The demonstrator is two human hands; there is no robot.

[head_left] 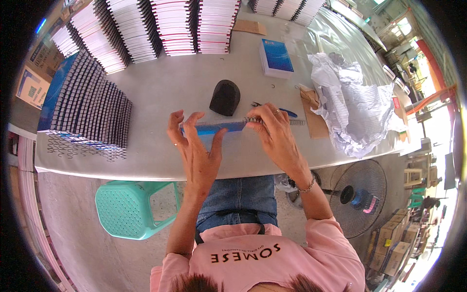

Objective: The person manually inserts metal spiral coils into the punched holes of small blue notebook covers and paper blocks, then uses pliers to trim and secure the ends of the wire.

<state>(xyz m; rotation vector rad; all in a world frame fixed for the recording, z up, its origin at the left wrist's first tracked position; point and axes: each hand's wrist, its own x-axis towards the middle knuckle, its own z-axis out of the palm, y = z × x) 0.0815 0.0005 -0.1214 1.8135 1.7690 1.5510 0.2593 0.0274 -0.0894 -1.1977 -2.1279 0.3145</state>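
A blue notebook [234,127] stands on edge at the table's front, with my left hand [198,155] gripping it between thumb and fingers. At the notebook's right end, my right hand [278,137] pinches a dark spiral binding coil [297,122]. Part of the coil lies along the notebook's edge, while its tail sticks out to the right past my fingers. Just beyond my right hand lie pliers with blue handles [289,112], partly covered by the fingers. A black dome-shaped piece [224,98] rests on the table behind the notebook.
Spiral-bound notebooks form a tall stack [92,102] at left, loose coil ends hanging below. Several white notebook stacks [175,27] line the back. A thick blue-covered pad [277,57], crumpled white paper [350,97] and brown cardboard [314,117] lie right. Below are a green stool [121,207] and a fan [357,194].
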